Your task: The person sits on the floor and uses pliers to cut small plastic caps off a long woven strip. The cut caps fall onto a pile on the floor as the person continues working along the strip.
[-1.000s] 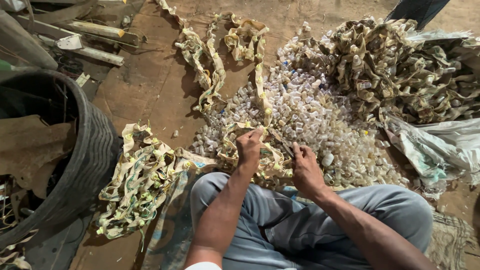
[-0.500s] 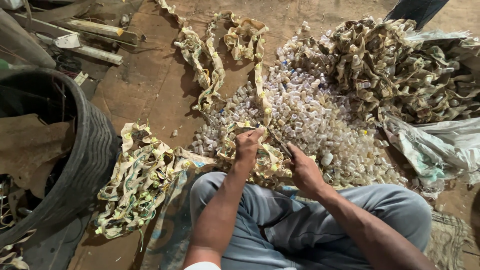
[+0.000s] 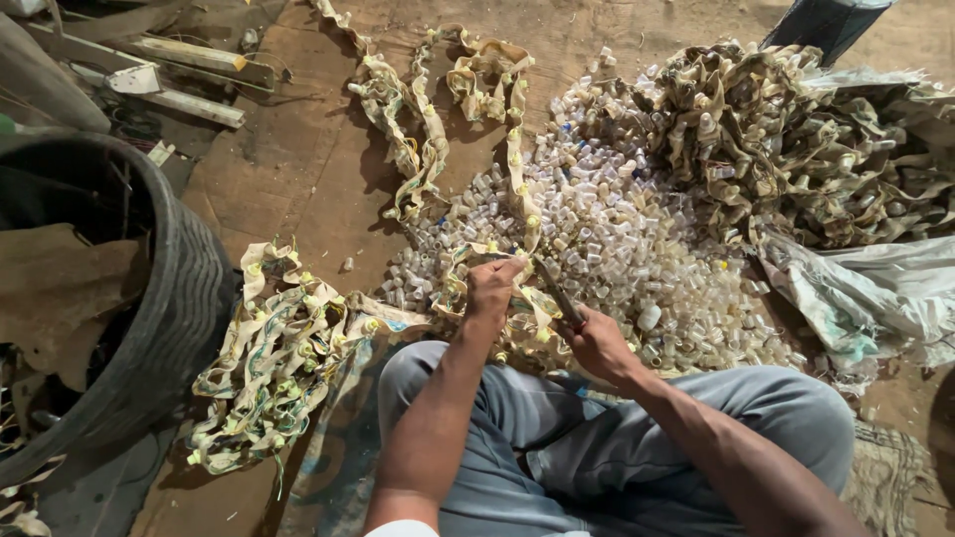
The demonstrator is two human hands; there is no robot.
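Observation:
I sit on the ground with my grey-trousered legs (image 3: 637, 438) crossed. My left hand (image 3: 493, 288) grips a long yellowish strip (image 3: 517, 149) that carries small clear plastic pieces and trails away over the ground. My right hand (image 3: 597, 343) is closed on a thin dark blade or tool (image 3: 553, 288) whose tip meets the strip beside my left hand. A wide heap of small clear plastic pieces (image 3: 607, 239) lies just beyond both hands.
A pile of tangled strips (image 3: 786, 139) lies at the far right, with a crumpled sack (image 3: 865, 298) below it. Another pile of strips (image 3: 279, 358) lies left of my knee. A big black rubber tub (image 3: 149, 328) stands at the left. Wooden bars (image 3: 179, 70) lie at top left.
Both hands stay at the same spot on the strip, with only small shifts of the tool and fingers.

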